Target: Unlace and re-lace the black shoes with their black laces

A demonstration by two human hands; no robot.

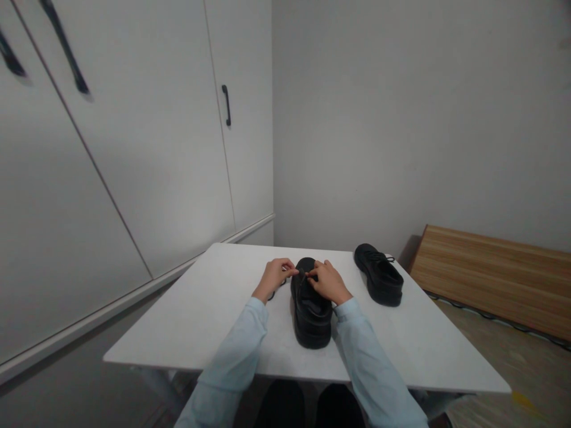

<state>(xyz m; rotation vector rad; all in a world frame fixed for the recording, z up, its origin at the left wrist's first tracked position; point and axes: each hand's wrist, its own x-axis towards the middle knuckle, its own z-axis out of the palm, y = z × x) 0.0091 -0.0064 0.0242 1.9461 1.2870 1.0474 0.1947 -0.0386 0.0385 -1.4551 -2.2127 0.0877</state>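
Note:
A black lace-up shoe (312, 333) stands on the white table in front of me, its toe pointing away and its heel towards me. At the shoe's left side, my left hand (277, 277) pinches the black shoelace (282, 283) by the eyelets, and part of the lace trails below the fingers. From the right, my right hand (329, 281) reaches over the shoe's upper with its fingers closed at the lacing. The small lace section between the two sets of fingertips is hard to make out.
Another black shoe (384, 285), with its lace tied, rests near the table's right edge. The white table (187, 333) meets white cabinets (147, 148) at the left and a grey wall (401, 119) behind. A wooden panel (495, 279) leans low at the right.

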